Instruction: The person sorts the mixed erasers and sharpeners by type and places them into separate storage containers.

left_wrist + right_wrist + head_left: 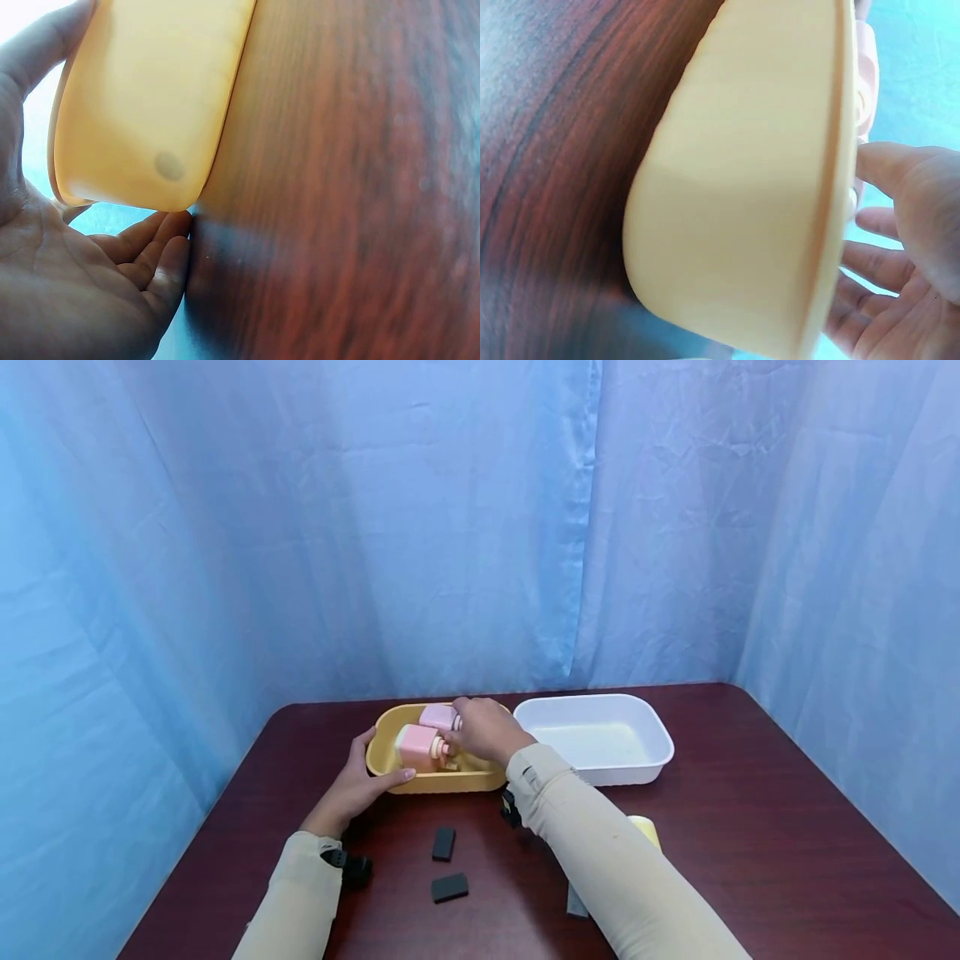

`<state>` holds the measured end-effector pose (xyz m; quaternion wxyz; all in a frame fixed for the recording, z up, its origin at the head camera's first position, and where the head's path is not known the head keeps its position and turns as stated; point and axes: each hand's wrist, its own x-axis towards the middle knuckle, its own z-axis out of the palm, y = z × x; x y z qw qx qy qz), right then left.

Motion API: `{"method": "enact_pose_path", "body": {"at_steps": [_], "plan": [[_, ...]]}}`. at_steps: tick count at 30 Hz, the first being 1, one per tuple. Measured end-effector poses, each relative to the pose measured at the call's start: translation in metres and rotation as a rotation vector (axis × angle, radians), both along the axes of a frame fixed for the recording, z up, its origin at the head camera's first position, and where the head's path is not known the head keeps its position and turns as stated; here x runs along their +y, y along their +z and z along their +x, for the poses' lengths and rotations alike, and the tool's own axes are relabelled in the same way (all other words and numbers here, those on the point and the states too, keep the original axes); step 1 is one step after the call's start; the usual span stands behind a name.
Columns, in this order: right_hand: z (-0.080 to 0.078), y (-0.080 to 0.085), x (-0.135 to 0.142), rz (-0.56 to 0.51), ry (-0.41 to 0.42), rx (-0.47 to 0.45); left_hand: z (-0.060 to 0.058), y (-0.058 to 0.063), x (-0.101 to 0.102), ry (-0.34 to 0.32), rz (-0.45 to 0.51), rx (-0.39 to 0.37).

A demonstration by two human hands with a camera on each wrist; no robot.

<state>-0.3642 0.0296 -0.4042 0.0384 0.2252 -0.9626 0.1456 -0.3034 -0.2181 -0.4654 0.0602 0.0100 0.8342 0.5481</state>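
A yellow plastic basin [450, 783] stands at the back of the table, with two pink pump bottles lying inside. My left hand [356, 785] holds the basin's left end, its thumb over the front rim and its fingers round the end wall. From the right, my right hand [487, 727] reaches over the basin and grips the farther pink bottle [437, 717] at its neck, between thumb and fingers. The nearer pink bottle [417, 746] lies just in front, its pump pointing right. The right hand covers part of the basin's right end.
Right of the yellow basin stands a white basin [596, 774]. Two small black blocks [443, 843] lie on the table between the forearms. Partly behind the right forearm are a pale yellow object [647, 832] and a grey piece [577, 903]. Blue curtains hang around the table.
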Motion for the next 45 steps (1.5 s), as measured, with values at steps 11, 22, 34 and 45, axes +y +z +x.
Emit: {"method": "enact_pose_path", "body": {"at_steps": [11,22,34,45], "plan": [[0.016,0.024,0.022,0.116,0.051,-0.035,-0.006,-0.001,0.001,-0.001,0.007,0.002],[0.03,0.038,0.04,0.081,0.041,-0.089,-0.001,0.001,-0.003,0.0,-0.011,0.008],[0.059,0.052,0.073,-0.034,0.033,-0.116,-0.006,0.001,-0.002,-0.005,-0.002,0.012],[0.094,0.048,0.122,-0.161,0.113,-0.05,-0.008,0.0,-0.001,-0.004,0.003,0.001]]}}
